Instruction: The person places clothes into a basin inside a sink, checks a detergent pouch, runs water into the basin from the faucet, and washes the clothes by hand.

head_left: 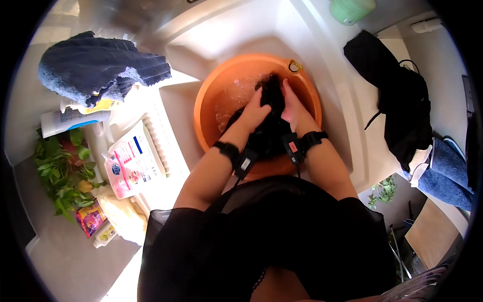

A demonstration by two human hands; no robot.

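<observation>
A wet, bunched black cloth (269, 121) lies in the orange basin (205, 103), with bubbly water on its left. My left hand (255, 111) grips the cloth from the left, its fingertips partly hidden by the dark fabric. On the other side, my right hand (293, 105) holds the cloth along its edge, palm turned inward, so the upper part is between both hands. Whether this is one garment or more, I cannot tell. Black bands with small boxes sit on both wrists.
The basin stands in a white sink (347, 116). At left are a dark blue towel (100, 65), a white bottle (75, 122), a pink-and-white packet (133, 163) and a leafy plant (63, 168). A green container (352, 10) and black fabric (397, 95) are at right.
</observation>
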